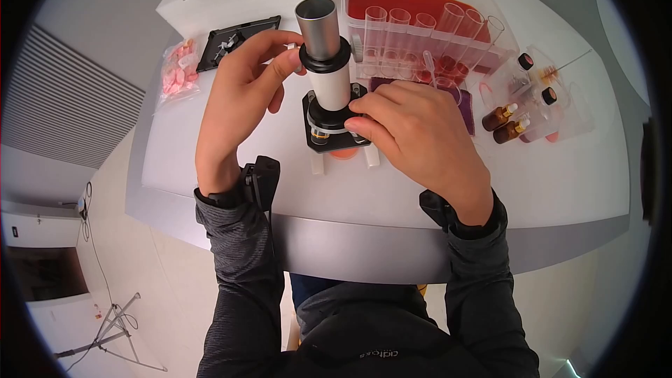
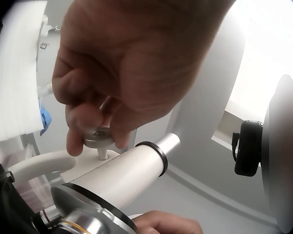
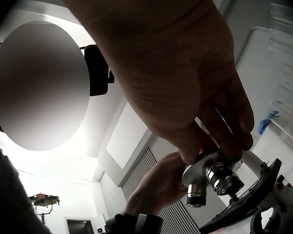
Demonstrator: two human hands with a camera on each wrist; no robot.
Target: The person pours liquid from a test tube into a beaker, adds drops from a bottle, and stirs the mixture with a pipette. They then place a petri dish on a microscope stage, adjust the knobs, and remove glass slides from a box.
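Note:
A microscope with a white tube (image 1: 330,89) and silver eyepiece end (image 1: 316,31) stands upright on the table. Left of the tube, my left hand (image 1: 243,91) has thumb and fingers round a small knob; in the left wrist view that hand (image 2: 132,53) pinches the ridged metal knob (image 2: 98,140). My right hand (image 1: 430,131) is at the base of the tube, thumb and fingers on the round nosepiece. From the right wrist view, the right hand (image 3: 171,68) grips the nosepiece's edge above two objectives (image 3: 224,179), which point down at the black stage (image 3: 251,200).
Behind stand test tubes (image 1: 399,31) in a clear rack and a plastic bin with red contents (image 1: 413,1). Brown dropper bottles (image 1: 498,117) are at the right, near a purple cloth (image 1: 467,108). A black tray (image 1: 210,56) and pink-filled bag (image 1: 179,73) lie left.

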